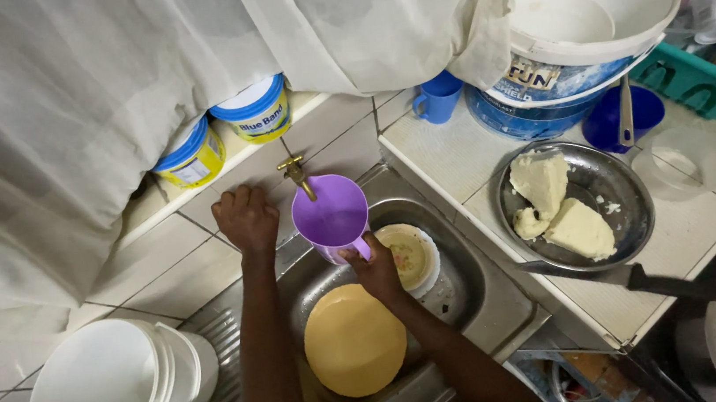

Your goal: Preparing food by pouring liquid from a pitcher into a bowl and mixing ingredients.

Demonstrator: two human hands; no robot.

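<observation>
Both of your hands are up at the sink (pixel 483 290): your right hand (pixel 376 270) grips the handle of the purple jug (pixel 333 215), holding it under the brass tap (pixel 295 173). Your left hand (pixel 246 221) is closed beside the tap, above the yellow plate (pixel 354 340) and a dirty bowl (pixel 410 256) in the sink.

Smooth matt purple plastic jug (pixel 332 217) under dull brass tap (pixel 296 175); brushed, wet-looking steel sink (pixel 483 290); glossy pale tiled surface (pixel 450 151); shiny metal pan (pixel 618 187); thin, sheer white cloth curtain (pixel 56 109); smooth white plastic buckets (pixel 103 387).
</observation>
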